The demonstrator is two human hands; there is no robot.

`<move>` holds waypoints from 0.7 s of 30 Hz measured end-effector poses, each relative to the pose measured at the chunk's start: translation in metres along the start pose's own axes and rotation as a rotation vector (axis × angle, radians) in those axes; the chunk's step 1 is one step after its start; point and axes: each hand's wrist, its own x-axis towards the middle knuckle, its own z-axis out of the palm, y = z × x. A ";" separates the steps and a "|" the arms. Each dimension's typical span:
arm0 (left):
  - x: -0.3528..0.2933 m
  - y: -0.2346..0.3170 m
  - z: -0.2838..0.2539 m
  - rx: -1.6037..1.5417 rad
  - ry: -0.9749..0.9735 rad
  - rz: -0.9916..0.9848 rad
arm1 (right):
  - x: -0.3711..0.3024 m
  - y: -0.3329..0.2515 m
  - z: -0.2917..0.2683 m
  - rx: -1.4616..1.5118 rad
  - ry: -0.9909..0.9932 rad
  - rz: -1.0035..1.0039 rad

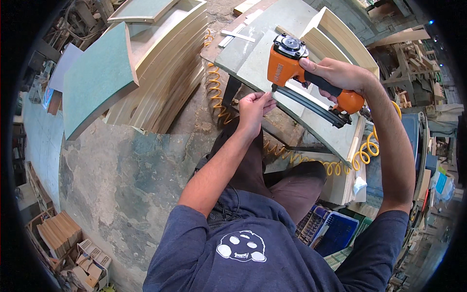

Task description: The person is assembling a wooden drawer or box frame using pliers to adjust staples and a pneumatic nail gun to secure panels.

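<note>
My right hand (343, 77) is wrapped around the black grip of an orange pneumatic nail gun (281, 67), held over the bench. The gun's nose points down at the near edge of a pale flat panel (259, 53) lying on the grey-green worktop (232, 59). Close beside that nose, my left hand (253, 113) is closed in a pinch at the panel's edge. Whatever its fingertips hold is too small to make out. A yellow coiled air hose (373, 146) runs near my right forearm and loops below the bench.
A tall stack of wooden frames (168, 63) stands left of the bench, with a green-faced panel (97, 80) in front. White strips (238, 36) lie on the worktop's far left. An open wooden frame (335, 36) rests at the far right. Blue crates (335, 232) sit by my right leg.
</note>
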 end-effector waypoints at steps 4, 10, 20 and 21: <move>0.003 0.000 0.003 -0.012 0.022 0.031 | -0.006 -0.014 0.000 -0.008 0.027 0.019; 0.003 -0.010 -0.002 -0.029 0.021 0.029 | -0.009 -0.008 0.001 0.108 -0.030 -0.005; -0.027 0.005 0.000 -0.140 -0.014 0.080 | -0.113 0.042 -0.015 0.410 0.190 -0.050; -0.031 0.010 0.001 -0.215 -0.091 0.072 | -0.121 0.052 -0.015 0.452 0.205 -0.071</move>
